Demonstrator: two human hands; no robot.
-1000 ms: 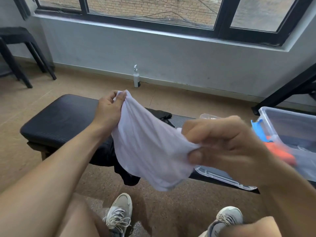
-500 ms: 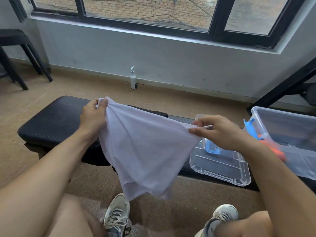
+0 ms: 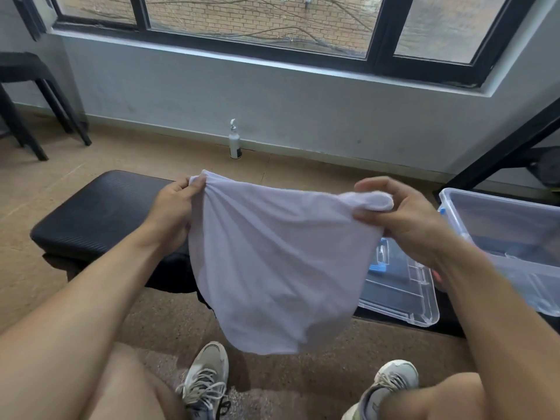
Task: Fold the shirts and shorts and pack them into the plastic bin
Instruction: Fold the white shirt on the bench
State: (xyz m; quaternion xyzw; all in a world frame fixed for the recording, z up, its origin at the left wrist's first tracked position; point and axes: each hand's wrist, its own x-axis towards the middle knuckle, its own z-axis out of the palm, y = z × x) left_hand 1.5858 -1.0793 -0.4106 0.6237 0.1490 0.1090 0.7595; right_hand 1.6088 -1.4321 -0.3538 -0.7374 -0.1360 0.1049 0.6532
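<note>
Fingers of both hands, left hand [image 3: 174, 207] and right hand [image 3: 406, 219], pinch the white shirt's [image 3: 272, 268] top corners, arms outstretched.

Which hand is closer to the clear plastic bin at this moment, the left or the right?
The right. The right hand grips the white garment just beside the plastic bin; the left hand grips the garment's other end, over the black bench, well away from it.

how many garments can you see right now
2: a white shirt held up by both hands, and a black garment on the bench, mostly hidden behind it. More may be hidden.
</note>
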